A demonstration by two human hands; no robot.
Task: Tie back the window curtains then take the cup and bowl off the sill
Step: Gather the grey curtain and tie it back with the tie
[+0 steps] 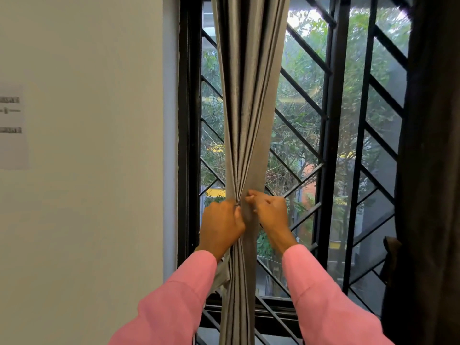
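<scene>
A grey curtain (245, 108) hangs in front of the window, gathered into a narrow bunch at waist height. My left hand (220, 226) grips the bunch from the left, fingers curled into the folds. My right hand (270, 211) pinches the fabric on the right side of the same bunch, fingers curled. A second, dark curtain (433, 145) hangs at the right edge of the window. No cup, bowl or sill top shows in the head view.
The window has a black frame (189, 145) and a black diagonal grille (331, 155), with trees outside. A plain white wall (87, 170) with a paper sheet (13, 127) fills the left side.
</scene>
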